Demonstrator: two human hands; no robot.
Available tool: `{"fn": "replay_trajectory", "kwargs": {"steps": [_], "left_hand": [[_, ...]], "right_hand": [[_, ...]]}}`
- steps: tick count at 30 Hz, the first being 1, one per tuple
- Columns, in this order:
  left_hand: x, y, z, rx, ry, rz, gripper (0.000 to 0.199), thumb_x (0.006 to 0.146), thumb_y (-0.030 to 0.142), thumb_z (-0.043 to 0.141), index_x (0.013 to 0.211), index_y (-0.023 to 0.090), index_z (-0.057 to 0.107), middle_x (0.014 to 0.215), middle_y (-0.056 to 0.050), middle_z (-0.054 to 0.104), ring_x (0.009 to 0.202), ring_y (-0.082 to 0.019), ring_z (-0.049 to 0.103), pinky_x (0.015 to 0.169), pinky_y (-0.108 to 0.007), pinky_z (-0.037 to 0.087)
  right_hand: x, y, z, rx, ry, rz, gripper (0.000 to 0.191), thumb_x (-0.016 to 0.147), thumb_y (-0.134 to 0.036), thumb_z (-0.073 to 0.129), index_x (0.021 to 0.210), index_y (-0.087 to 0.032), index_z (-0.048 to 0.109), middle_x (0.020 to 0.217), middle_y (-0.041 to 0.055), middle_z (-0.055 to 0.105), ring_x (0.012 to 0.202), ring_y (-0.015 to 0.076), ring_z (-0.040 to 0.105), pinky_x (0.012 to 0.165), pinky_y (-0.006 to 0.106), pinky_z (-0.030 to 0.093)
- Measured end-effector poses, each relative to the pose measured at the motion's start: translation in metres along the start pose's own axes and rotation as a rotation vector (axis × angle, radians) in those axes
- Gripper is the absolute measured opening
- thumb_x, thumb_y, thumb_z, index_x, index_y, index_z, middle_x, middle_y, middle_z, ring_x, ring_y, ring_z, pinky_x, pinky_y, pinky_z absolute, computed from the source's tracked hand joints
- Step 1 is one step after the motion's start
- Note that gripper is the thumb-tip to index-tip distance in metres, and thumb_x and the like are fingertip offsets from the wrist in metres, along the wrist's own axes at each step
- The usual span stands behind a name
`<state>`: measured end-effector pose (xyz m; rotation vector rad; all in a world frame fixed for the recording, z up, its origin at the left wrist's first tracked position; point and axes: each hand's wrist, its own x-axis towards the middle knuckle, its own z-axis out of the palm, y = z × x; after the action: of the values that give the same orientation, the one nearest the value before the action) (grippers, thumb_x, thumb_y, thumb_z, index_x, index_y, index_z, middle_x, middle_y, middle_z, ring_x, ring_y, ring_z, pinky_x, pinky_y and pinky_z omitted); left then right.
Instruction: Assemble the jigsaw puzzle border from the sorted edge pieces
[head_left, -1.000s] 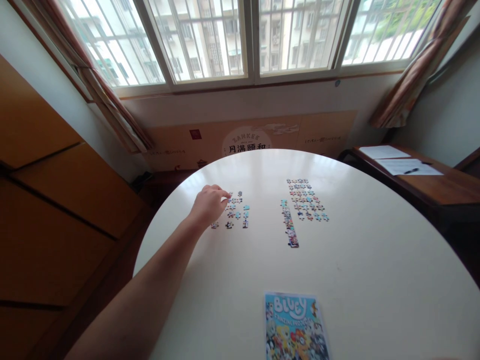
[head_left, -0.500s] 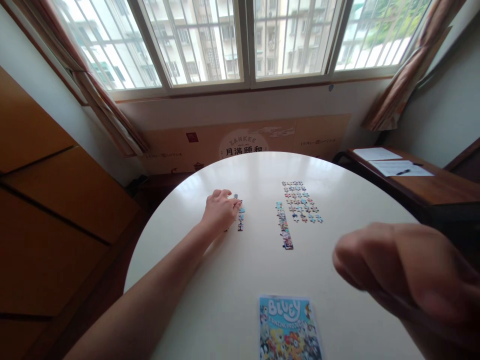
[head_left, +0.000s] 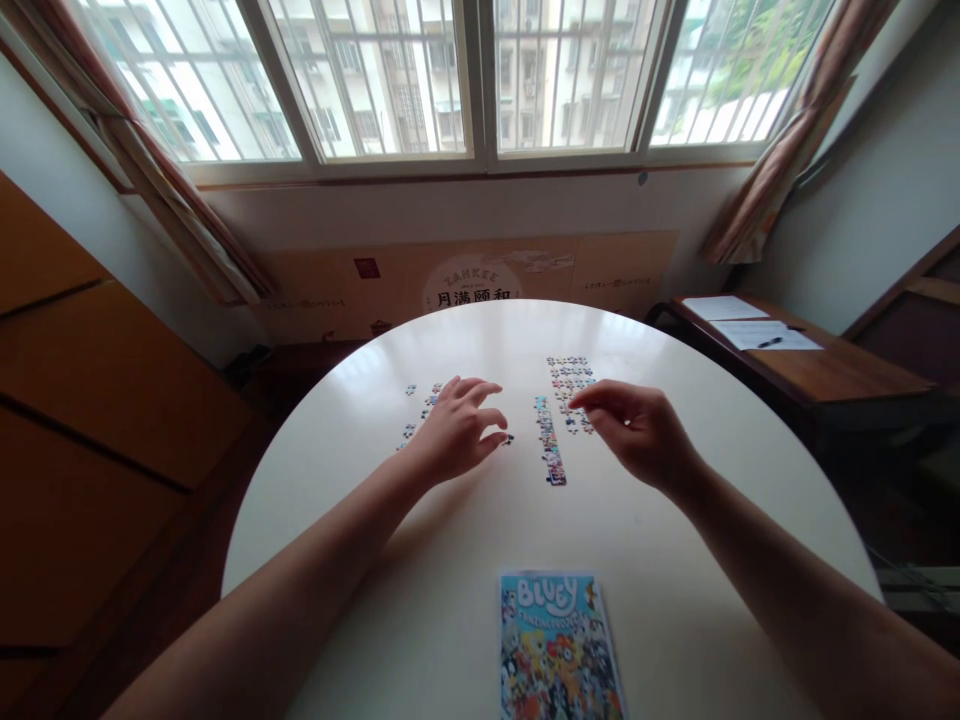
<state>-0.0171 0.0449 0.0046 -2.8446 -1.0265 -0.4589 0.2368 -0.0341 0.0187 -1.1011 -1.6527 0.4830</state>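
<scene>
Left hand [head_left: 454, 432]: fingers spread, thumb tip just beside dark puzzle piece [head_left: 509, 440]; contact unclear. Right hand [head_left: 645, 430]: fingers bunched, index tip over rows of loose pieces [head_left: 568, 374]; cannot tell whether anything pinched. Between hands, joined puzzle strip [head_left: 552, 450] flat on round white desk [head_left: 637, 570]. More scattered pieces [head_left: 409, 432] left of left hand. Bluey picture [head_left: 555, 640] at near side. Beyond desk: printed panel [head_left: 622, 262], barred window [head_left: 405, 90].

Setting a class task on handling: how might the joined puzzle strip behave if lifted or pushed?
The joined puzzle strip may bend or come apart when lifted, being narrow and seemingly pieced together. Pushed, it would probably slide, lying flat on the glossy table.
</scene>
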Motion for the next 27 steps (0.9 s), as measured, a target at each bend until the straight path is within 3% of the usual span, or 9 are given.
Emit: {"fn": "replay_trajectory", "kwargs": {"steps": [5, 13, 19, 27], "left_hand": [[-0.004, 0.009, -0.001, 0.068, 0.001, -0.112, 0.023, 0.086, 0.045, 0.069, 0.091, 0.025, 0.078, 0.133, -0.01, 0.062, 0.126, -0.032, 0.05, 0.11, -0.055, 0.034], [0.001, 0.018, 0.005, 0.048, -0.004, -0.146, 0.024, 0.084, 0.045, 0.07, 0.085, 0.023, 0.079, 0.131, -0.011, 0.064, 0.124, -0.033, 0.052, 0.108, -0.054, 0.036], [0.002, 0.022, 0.006, 0.033, -0.012, -0.083, 0.014, 0.086, 0.028, 0.066, 0.089, 0.024, 0.08, 0.13, -0.01, 0.064, 0.122, -0.031, 0.053, 0.107, -0.053, 0.039], [-0.014, -0.005, -0.006, -0.24, -0.179, 0.038, 0.039, 0.081, 0.006, 0.061, 0.099, 0.035, 0.079, 0.14, -0.001, 0.059, 0.133, -0.026, 0.046, 0.109, -0.049, 0.042]], "right_hand": [[0.0, 0.015, 0.008, -0.265, -0.225, -0.063, 0.024, 0.084, -0.018, 0.055, 0.095, -0.021, 0.076, 0.081, 0.002, 0.073, 0.061, 0.0108, 0.055, 0.064, 0.028, 0.048], [0.0, 0.022, 0.012, -0.272, -0.272, -0.06, 0.024, 0.084, -0.017, 0.055, 0.095, -0.021, 0.076, 0.086, 0.0022, 0.075, 0.065, 0.0117, 0.059, 0.066, 0.027, 0.049], [-0.003, 0.025, 0.018, -0.247, -0.303, -0.046, 0.024, 0.084, -0.016, 0.056, 0.095, -0.021, 0.077, 0.087, 0.002, 0.075, 0.067, 0.0117, 0.06, 0.067, 0.026, 0.049], [-0.003, 0.028, 0.014, -0.244, -0.307, -0.041, 0.024, 0.085, -0.017, 0.055, 0.095, -0.021, 0.077, 0.084, 0.0019, 0.074, 0.063, 0.0107, 0.057, 0.065, 0.027, 0.048]]}}
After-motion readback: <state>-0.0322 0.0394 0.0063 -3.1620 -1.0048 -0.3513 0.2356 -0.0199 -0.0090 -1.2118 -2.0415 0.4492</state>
